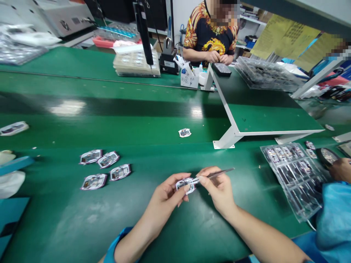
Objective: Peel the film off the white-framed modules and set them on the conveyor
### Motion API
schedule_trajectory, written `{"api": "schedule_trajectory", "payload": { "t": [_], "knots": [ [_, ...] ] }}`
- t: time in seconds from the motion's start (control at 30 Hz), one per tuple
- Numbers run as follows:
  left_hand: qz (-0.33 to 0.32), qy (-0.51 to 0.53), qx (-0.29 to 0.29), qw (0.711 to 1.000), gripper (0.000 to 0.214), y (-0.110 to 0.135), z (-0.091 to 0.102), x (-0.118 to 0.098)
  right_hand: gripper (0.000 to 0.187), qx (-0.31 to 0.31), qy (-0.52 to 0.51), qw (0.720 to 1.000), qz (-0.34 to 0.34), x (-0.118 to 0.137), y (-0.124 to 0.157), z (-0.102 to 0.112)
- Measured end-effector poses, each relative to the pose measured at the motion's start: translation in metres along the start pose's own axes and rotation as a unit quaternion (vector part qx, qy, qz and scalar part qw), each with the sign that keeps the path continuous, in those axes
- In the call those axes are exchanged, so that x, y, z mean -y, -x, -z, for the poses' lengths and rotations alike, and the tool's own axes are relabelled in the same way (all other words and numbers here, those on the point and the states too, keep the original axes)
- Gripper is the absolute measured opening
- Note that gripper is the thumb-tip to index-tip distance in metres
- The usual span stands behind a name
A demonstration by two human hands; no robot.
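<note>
Between the thumb and fingers of my left hand (pixel 170 193) is a small watch-shaped electronic housing (pixel 181 183) with a pale rim and parts inside. My right hand (pixel 219 190) is closed around metal tweezers (pixel 223 172), whose tips reach the right side of the housing. Fingers and tweezers hide part of its inside, so I cannot tell whether the tips grip anything. To the left, several similar housings (pixel 94 181) lie on the green work surface (pixel 123 226). One more housing (pixel 184 133) sits farther off, beyond my hands.
A white-framed raised shelf (pixel 274 124) stands at right. Below it lies a clear compartment tray (pixel 293 182) with several housings, near a co-worker's hand (pixel 341 170). Across the bench a person (pixel 210 40) handles a dark item. An electric screwdriver (pixel 144 33) hangs above stacked trays (pixel 135 64).
</note>
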State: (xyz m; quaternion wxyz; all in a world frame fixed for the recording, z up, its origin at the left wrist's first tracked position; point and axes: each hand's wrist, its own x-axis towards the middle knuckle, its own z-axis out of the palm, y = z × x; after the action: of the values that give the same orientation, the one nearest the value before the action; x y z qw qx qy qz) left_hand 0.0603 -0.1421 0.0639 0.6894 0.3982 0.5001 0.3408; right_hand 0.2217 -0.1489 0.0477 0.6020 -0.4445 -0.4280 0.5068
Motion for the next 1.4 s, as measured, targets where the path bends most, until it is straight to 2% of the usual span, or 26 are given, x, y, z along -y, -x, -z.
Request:
{"api": "schedule_trajectory", "payload": {
  "t": [0.13, 0.33, 0.6, 1.17, 1.4],
  "knots": [
    [-0.037, -0.034, -0.005, 0.999, 0.036, 0.0004, -0.0001, -0.0017, 0.01, 0.002, -0.014, 0.999, -0.043, -0.0018, -0.0016, 0.0006],
    [-0.048, -0.06, 0.003, 0.997, 0.036, -0.0003, 0.001, 0.0024, 0.013, 0.001, -0.023, 0.998, -0.06, -0.0034, -0.0016, -0.0005],
    [-0.047, -0.071, 0.021, 0.996, 0.038, 0.0005, 0.0013, 0.0077, 0.013, -0.005, -0.025, 0.998, -0.052, -0.0007, -0.0036, -0.0003],
    [-0.046, -0.062, 0.017, 0.997, 0.037, 0.003, 0.0007, 0.0013, 0.012, -0.005, -0.014, 0.999, -0.05, 0.0012, -0.004, 0.0002],
    [-0.051, -0.08, 0.019, 0.995, 0.037, 0.0012, 0.0015, 0.0058, 0.018, -0.003, 0.043, 0.998, -0.04, 0.0034, -0.0031, -0.0003]
  ]
}}
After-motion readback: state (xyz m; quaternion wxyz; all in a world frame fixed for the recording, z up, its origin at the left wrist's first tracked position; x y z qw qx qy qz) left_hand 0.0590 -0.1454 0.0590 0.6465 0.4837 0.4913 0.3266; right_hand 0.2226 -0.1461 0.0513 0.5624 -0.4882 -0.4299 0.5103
